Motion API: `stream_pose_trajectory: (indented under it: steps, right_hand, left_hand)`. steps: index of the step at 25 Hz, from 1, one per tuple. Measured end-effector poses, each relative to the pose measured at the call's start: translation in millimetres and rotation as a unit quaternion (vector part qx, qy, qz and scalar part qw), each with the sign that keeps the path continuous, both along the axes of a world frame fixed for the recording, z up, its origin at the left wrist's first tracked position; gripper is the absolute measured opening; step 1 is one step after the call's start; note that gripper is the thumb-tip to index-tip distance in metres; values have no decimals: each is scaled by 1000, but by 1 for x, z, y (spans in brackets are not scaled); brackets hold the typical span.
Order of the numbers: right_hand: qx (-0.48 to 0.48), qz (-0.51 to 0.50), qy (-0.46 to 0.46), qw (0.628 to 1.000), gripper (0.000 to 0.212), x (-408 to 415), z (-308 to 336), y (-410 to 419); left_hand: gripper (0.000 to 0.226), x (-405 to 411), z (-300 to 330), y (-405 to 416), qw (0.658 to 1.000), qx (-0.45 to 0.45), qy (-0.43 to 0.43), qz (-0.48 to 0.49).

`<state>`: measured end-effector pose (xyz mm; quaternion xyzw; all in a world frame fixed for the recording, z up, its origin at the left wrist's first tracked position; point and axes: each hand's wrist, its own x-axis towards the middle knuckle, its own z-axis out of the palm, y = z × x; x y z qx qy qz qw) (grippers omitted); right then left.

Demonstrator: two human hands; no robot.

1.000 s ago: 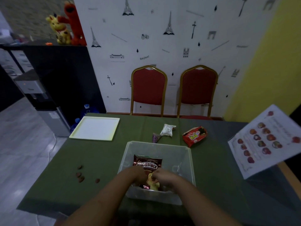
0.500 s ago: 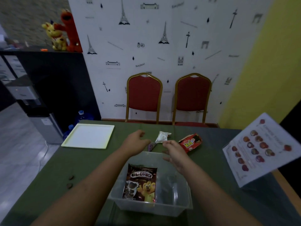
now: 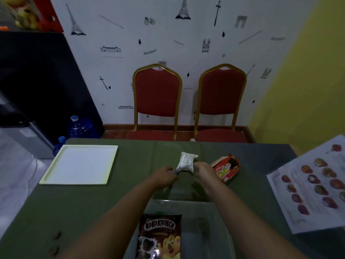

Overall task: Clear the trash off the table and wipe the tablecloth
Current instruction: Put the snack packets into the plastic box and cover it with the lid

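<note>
The white wrapper (image 3: 186, 162) lies on the green tablecloth (image 3: 93, 199) near the table's centre, long axis running from near-left to far-right, its far end tilted toward the chairs. A small dark wrapper (image 3: 176, 171) shows at its near-left corner, mostly hidden by the left hand. Just to the right lies the red snack packet (image 3: 226, 168), open end toward the far left, long axis angled toward the near right.

The clear plastic bin (image 3: 211, 227) stands at the near edge, between the forearms. A Koko Krunch bag (image 3: 160, 237) leans upright inside its left half. A white tray (image 3: 79, 164) rests at the far left of the table. Brown crumbs (image 3: 55, 243) lie at the near-left edge. A laminated picture sheet (image 3: 313, 184) hangs over the right side. Two red chairs (image 3: 189, 101) stand behind the table.

Both arms extend forward over the bin. The left hand (image 3: 164, 175) is curled, fingertips pinched together at the wrappers' near corner; which wrapper it grips cannot be told. The right hand (image 3: 204, 173) is palm-down with fingers loosely apart, touching the white wrapper's right edge, clamped on nothing.
</note>
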<state>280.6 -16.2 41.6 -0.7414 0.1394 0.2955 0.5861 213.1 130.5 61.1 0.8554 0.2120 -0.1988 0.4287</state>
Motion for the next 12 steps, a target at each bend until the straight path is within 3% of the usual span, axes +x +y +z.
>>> stream_pose_trajectory:
  steps: [6, 12]
  right_hand:
    - [-84, 18, 27, 996, 18, 27, -18, 26]
    - [-66, 36, 59, 995, 25, 31, -38, 31]
  left_hand:
    - [34, 32, -27, 11, 994, -20, 71, -83]
    - [38, 38, -44, 9, 988, -1, 94, -120]
